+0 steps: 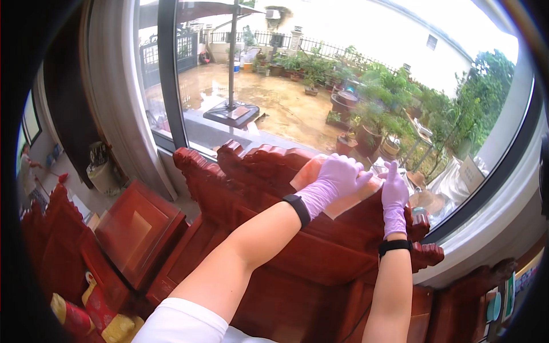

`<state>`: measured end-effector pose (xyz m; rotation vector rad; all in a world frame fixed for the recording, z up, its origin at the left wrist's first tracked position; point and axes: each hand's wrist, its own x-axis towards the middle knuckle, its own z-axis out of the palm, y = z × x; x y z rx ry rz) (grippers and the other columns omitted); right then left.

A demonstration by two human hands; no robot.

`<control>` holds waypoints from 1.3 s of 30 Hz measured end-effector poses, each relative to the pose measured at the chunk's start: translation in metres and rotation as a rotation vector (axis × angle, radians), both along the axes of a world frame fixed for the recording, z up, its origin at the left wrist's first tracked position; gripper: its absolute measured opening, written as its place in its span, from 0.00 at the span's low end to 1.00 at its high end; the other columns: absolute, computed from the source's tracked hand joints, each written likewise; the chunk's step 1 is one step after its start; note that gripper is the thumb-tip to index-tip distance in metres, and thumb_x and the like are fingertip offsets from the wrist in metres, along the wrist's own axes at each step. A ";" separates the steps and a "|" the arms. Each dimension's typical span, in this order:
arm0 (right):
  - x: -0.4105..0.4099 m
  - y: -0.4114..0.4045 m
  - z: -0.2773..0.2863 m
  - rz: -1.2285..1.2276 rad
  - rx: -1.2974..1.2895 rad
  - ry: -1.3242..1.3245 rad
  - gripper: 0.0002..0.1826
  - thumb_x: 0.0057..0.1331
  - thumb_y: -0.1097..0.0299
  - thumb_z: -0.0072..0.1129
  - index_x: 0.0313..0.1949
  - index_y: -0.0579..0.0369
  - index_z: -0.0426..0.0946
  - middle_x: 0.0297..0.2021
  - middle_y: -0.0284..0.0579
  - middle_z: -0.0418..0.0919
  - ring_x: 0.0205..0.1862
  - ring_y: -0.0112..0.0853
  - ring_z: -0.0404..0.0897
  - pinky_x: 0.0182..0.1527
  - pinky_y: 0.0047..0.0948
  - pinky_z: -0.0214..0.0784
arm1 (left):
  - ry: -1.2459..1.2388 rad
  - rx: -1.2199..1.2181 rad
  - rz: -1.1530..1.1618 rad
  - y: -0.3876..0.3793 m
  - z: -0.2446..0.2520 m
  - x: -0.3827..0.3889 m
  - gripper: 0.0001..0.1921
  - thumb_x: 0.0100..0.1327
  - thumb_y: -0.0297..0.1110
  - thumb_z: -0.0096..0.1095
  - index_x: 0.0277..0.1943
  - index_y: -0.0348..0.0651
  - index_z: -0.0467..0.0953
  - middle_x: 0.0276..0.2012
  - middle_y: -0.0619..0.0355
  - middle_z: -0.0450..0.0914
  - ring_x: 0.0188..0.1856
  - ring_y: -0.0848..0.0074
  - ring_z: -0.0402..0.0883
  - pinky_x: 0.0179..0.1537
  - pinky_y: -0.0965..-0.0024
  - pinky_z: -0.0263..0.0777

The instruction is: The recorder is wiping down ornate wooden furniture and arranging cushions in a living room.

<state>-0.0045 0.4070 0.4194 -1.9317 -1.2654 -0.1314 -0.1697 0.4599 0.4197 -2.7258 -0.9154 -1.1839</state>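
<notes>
A thin, damp-looking white cloth (pixel 346 206) lies over the carved top of a red-brown wooden bench backrest (pixel 257 171), the wood's colour showing through. My left hand (pixel 339 173), in a purple glove, grips the cloth at the top edge, fingers curled. Close to its right, my right hand (pixel 393 188) wears a matching glove and has one finger raised. It is beside the cloth's right corner; whether it pinches that corner is hidden. Black bands circle both wrists. Below the backrest, the wooden seat (pixel 291 300) is partly covered by my arms.
A large window (pixel 274 107) stands right behind the backrest, with a potted-plant yard outside. A wooden side table (pixel 137 231) and red-and-yellow cushions (pixel 103 313) are at left. Another person (pixel 28 171) holds a long handle far left. A curtain (pixel 113 85) hangs by the window.
</notes>
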 end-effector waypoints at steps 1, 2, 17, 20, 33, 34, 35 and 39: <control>0.002 0.000 -0.001 0.011 -0.007 -0.008 0.35 0.64 0.37 0.19 0.46 0.43 0.74 0.32 0.37 0.80 0.39 0.36 0.76 0.45 0.31 0.63 | -0.003 -0.026 -0.041 0.003 -0.004 -0.002 0.18 0.57 0.49 0.49 0.36 0.43 0.77 0.31 0.50 0.78 0.33 0.62 0.78 0.37 0.62 0.70; 0.003 0.000 -0.001 0.042 0.019 0.024 0.35 0.64 0.37 0.19 0.46 0.44 0.75 0.31 0.37 0.80 0.39 0.36 0.76 0.45 0.31 0.63 | -0.050 0.071 -0.059 0.007 -0.006 -0.005 0.17 0.56 0.49 0.49 0.35 0.44 0.76 0.28 0.51 0.78 0.31 0.62 0.78 0.35 0.62 0.70; 0.004 -0.005 0.002 -0.012 0.027 -0.011 0.36 0.64 0.38 0.22 0.37 0.50 0.79 0.27 0.38 0.80 0.38 0.35 0.77 0.45 0.29 0.62 | -0.213 0.237 0.225 0.050 -0.034 -0.101 0.14 0.57 0.46 0.49 0.33 0.45 0.74 0.25 0.55 0.75 0.30 0.65 0.75 0.32 0.63 0.68; 0.006 -0.001 0.001 -0.008 0.028 -0.032 0.34 0.64 0.38 0.23 0.37 0.47 0.79 0.25 0.36 0.79 0.34 0.34 0.77 0.40 0.29 0.64 | -0.234 0.248 0.212 0.054 -0.034 -0.102 0.15 0.56 0.47 0.50 0.34 0.45 0.74 0.26 0.55 0.76 0.30 0.65 0.76 0.33 0.63 0.68; -0.001 -0.004 0.003 -0.029 0.063 -0.032 0.33 0.63 0.38 0.25 0.37 0.47 0.79 0.19 0.36 0.78 0.30 0.33 0.78 0.37 0.29 0.65 | -0.310 0.048 0.320 0.053 -0.034 -0.130 0.14 0.58 0.45 0.49 0.36 0.44 0.75 0.32 0.53 0.78 0.35 0.63 0.77 0.37 0.64 0.70; -0.001 -0.005 0.004 -0.028 0.081 -0.028 0.33 0.63 0.38 0.26 0.37 0.47 0.79 0.19 0.36 0.78 0.29 0.33 0.78 0.36 0.29 0.65 | -0.404 -0.052 0.357 0.056 -0.037 -0.138 0.13 0.58 0.44 0.49 0.36 0.43 0.75 0.33 0.52 0.78 0.36 0.61 0.77 0.38 0.63 0.70; 0.000 -0.005 0.005 -0.027 0.085 -0.023 0.33 0.63 0.38 0.26 0.37 0.47 0.79 0.19 0.36 0.78 0.29 0.33 0.78 0.36 0.29 0.65 | -0.400 -0.047 0.358 0.064 -0.048 -0.148 0.13 0.58 0.44 0.49 0.36 0.43 0.75 0.33 0.52 0.78 0.36 0.61 0.77 0.38 0.63 0.70; -0.005 0.002 -0.003 -0.036 0.098 -0.025 0.32 0.63 0.38 0.28 0.37 0.48 0.79 0.18 0.36 0.77 0.27 0.33 0.77 0.33 0.29 0.65 | -0.310 0.074 0.376 0.077 -0.073 -0.171 0.13 0.60 0.41 0.48 0.38 0.41 0.73 0.32 0.50 0.78 0.36 0.59 0.77 0.38 0.61 0.70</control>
